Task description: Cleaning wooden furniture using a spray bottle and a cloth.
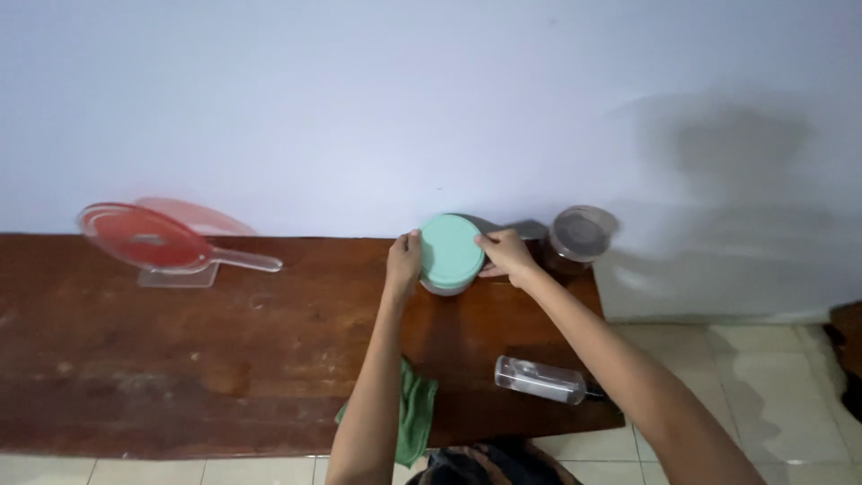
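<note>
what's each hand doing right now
Left hand: closed on the mint-lidded jar.
Right hand: closed on the same jar's other side.

The light is dim and cool, and the picture is soft throughout. A broad shadow falls on the wall (pixel 718 153) at right. Faint glare sits on the desk (pixel 180 359).

One head-worn camera looks steeply down from close above at a wooden table (pixel 180 341) against the wall (pixel 359 108).
</note>
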